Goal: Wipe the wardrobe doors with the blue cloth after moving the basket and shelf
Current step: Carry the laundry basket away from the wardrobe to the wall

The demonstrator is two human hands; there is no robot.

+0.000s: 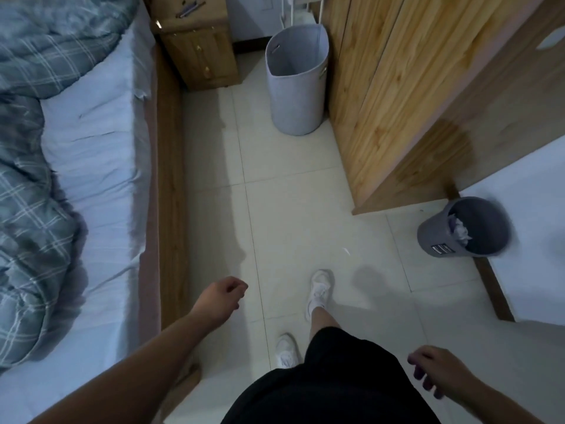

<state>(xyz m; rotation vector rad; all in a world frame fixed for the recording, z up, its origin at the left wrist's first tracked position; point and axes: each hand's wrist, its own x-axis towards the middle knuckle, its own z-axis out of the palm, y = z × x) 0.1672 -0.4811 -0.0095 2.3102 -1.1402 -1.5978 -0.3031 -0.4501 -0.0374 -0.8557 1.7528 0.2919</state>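
Basket just beside wardrobe — bed well apart

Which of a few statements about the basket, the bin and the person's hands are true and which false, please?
1. The tall grey basket stands on the floor beside the wardrobe. True.
2. The left hand holds a blue cloth. False: it holds nothing.
3. The small bin has crumpled paper inside. True.
4. The right hand rests on the wardrobe. False: it hangs free, well short of it.
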